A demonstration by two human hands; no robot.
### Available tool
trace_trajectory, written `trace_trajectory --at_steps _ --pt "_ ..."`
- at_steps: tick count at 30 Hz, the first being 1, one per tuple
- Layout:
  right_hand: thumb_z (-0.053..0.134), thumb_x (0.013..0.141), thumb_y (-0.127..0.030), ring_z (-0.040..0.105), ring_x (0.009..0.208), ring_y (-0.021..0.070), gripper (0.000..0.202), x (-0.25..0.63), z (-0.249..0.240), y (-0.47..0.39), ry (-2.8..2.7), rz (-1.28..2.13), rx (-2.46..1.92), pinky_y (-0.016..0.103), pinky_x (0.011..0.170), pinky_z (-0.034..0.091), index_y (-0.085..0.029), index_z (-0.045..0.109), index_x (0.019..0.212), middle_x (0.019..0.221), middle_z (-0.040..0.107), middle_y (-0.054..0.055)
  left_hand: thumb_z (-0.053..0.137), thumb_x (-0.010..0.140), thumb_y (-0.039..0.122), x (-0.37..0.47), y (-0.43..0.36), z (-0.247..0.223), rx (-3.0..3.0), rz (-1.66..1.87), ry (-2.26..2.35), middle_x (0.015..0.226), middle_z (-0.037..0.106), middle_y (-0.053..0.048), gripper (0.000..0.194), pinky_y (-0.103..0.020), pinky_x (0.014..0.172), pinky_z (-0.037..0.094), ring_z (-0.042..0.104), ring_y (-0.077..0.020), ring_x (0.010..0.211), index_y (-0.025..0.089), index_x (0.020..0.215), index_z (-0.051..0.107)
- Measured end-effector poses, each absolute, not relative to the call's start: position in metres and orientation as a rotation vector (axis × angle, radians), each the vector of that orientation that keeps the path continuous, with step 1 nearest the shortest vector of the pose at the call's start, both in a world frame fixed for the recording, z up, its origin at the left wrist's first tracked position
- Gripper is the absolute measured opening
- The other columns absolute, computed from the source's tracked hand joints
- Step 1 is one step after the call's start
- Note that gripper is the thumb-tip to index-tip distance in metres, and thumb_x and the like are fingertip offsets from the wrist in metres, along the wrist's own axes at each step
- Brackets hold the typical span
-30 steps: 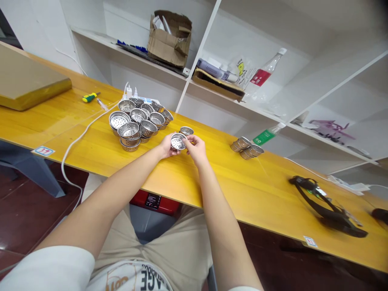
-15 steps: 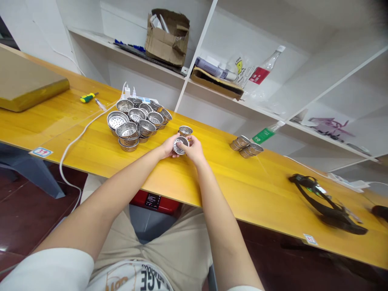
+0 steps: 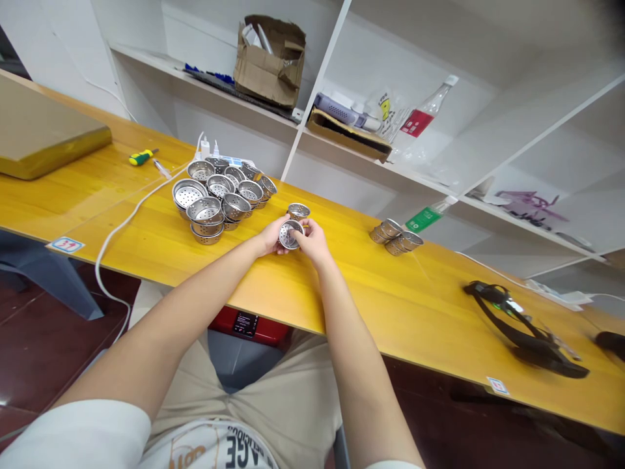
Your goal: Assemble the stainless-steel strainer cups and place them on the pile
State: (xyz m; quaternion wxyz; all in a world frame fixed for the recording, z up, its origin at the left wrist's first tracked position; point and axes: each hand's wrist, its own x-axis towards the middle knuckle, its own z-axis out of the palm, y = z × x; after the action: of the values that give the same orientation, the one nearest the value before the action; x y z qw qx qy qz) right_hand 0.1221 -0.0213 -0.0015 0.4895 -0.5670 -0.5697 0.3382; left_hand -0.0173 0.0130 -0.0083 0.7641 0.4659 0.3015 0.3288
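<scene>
A perforated metal cup (image 3: 291,235) is held above the counter (image 3: 351,286), between its front and rear edges, with the mouth tilted toward the seated person. The left hand (image 3: 272,238) is closed around the cup's outer wall. The right hand (image 3: 314,241) grips the opposite side of the rim, thumb reaching inside the cup. From here, it cannot be told whether the held piece is a single cup or several nested.

A second cup (image 3: 298,210) stands upright just behind the hands, toward the rear edge. To the person's left, a group of stacked cups (image 3: 204,210) extends toward the rear edge; a white cable (image 3: 115,232) runs past it and over the front edge. To the right, near the rear edge, two tilted stacks (image 3: 403,243) lie beside a green-labelled bottle (image 3: 424,219). A black headset (image 3: 520,329) rests toward the counter's right end.
</scene>
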Motion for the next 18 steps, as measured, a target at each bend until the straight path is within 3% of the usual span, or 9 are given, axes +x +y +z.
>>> trace_trajectory --at_steps 7,18 --pt "0.074 0.071 -0.041 0.055 0.054 0.0129 0.029 0.1211 -0.0066 -0.0195 -1.411 0.777 -1.358 0.023 0.051 0.04 -0.025 0.053 0.083 0.062 0.061 -0.006 0.023 0.106 0.054 -0.0159 0.0106 -0.0079 1.06 0.696 0.684 0.046 0.057 -0.004 0.058 -0.02 0.028 0.03 0.05 -0.0147 0.03 0.017 0.082 0.061" --pt "0.078 0.068 -0.056 0.061 0.062 0.0176 0.043 0.1204 -0.0054 -0.0227 -1.442 0.695 -1.417 0.028 0.058 0.045 -0.024 0.051 0.081 0.068 0.065 -0.001 0.029 0.105 0.059 -0.0152 0.0089 -0.0094 1.106 0.717 0.721 0.045 0.055 -0.003 0.058 -0.02 0.03 0.03 0.05 -0.0139 0.03 0.017 0.08 0.061"
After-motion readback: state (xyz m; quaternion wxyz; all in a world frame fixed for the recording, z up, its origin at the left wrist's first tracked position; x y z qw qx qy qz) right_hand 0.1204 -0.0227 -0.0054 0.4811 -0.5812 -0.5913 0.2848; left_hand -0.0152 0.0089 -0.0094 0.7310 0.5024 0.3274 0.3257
